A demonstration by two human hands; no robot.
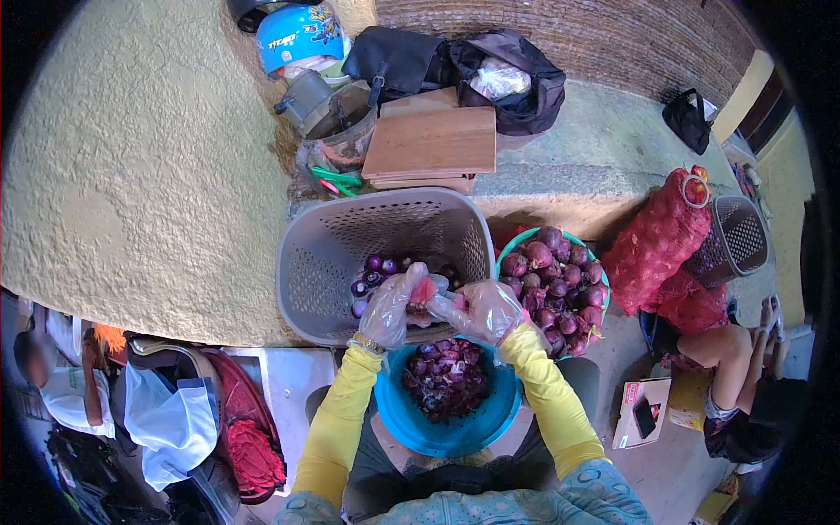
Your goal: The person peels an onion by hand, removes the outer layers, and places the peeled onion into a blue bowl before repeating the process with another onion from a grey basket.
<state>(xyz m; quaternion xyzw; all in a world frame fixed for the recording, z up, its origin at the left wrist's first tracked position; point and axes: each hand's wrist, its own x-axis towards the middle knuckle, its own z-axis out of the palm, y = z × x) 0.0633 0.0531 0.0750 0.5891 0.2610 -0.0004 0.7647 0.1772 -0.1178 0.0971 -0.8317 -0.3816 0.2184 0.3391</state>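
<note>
My left hand (394, 306), in a clear plastic glove, is closed over the near rim of the grey perforated basket (302, 254). My right hand (492, 308), gloved the same way, is closed close beside it, fingers pointing toward the left. Whatever lies between the fingers is mostly hidden; a small reddish patch shows there. Several shiny purple peeled onions (374, 263) rest inside the basket. Below my hands, a blue basin (394, 411) holds onion skins and scraps (444, 376). To the right, unpeeled red onions (551, 284) fill a green-rimmed basin (523, 236).
A red mesh sack (656, 245) of onions leans by another grey basket (742, 232). Wooden boards (430, 142), bags (507, 79) and a blue helmet (300, 37) sit on the ledge. A phone (646, 418) lies on a box. Other people sit at far left and right.
</note>
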